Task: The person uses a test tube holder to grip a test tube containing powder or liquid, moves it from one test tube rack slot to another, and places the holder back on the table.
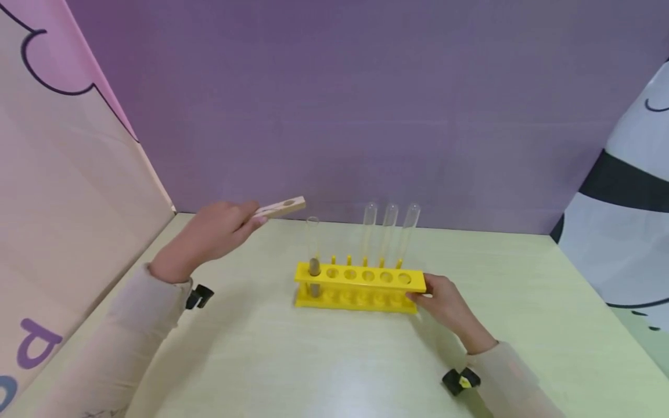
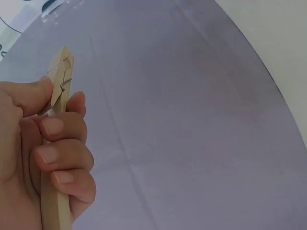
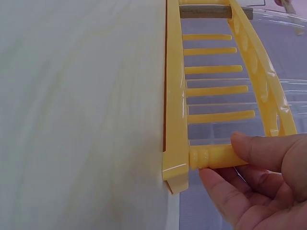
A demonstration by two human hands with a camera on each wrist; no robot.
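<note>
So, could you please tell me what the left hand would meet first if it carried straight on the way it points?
Probably the purple panel, wooden clamp leading; the leftmost glass tube looks just below that line, though depth is unclear.

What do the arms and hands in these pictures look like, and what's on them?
They are a person's: the left hand and right hand wear no gloves. The left sleeve and right sleeve are pale and reach toward the wrists. Small black devices sit by both wrists; the right one shows a yellow patch.
</note>
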